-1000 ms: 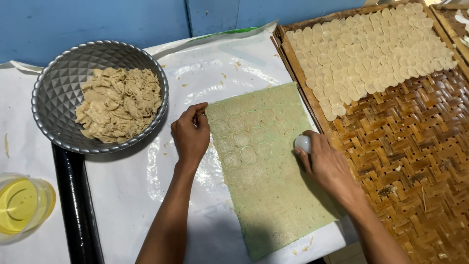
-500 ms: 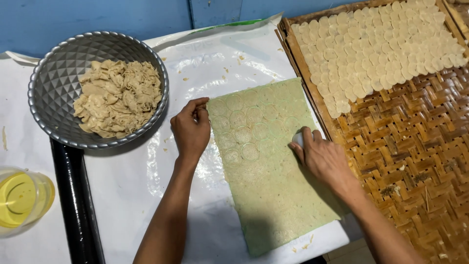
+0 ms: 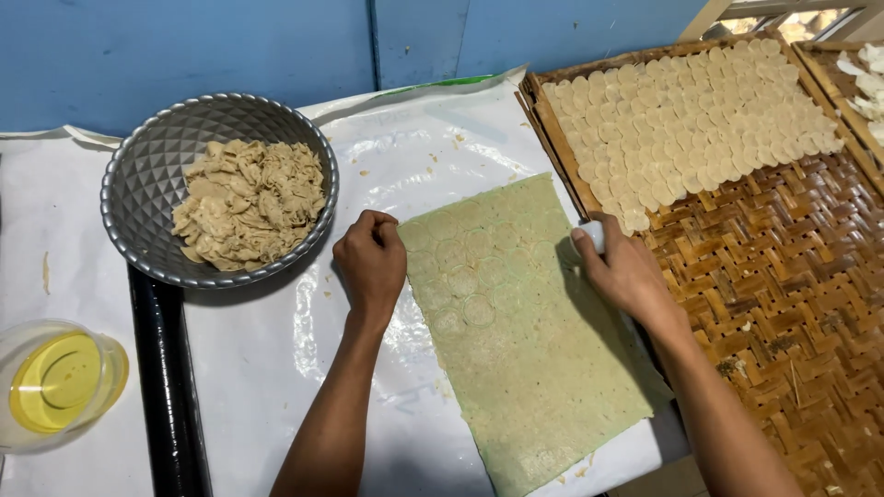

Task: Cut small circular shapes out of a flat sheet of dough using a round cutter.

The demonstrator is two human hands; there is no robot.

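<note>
The right hand (image 3: 626,271) is closed around a small white round cutter (image 3: 594,235), pressed at the right edge of the thin greenish dough sheet (image 3: 525,359); only the cutter's top peeks out above the fingers. The left hand (image 3: 371,262) is curled into a loose fist holding nothing, knuckles on the sheet's left edge, likely to pin it flat. Ring marks already crowd the sheet's upper half. Cut rounds (image 3: 691,129) lie in overlapping rows on the woven bamboo tray (image 3: 783,304) just to the right, within easy reach. A metal bowl (image 3: 147,212) of dough scraps (image 3: 247,202) sits to the left. The tray's far corner is cut off.
</note>
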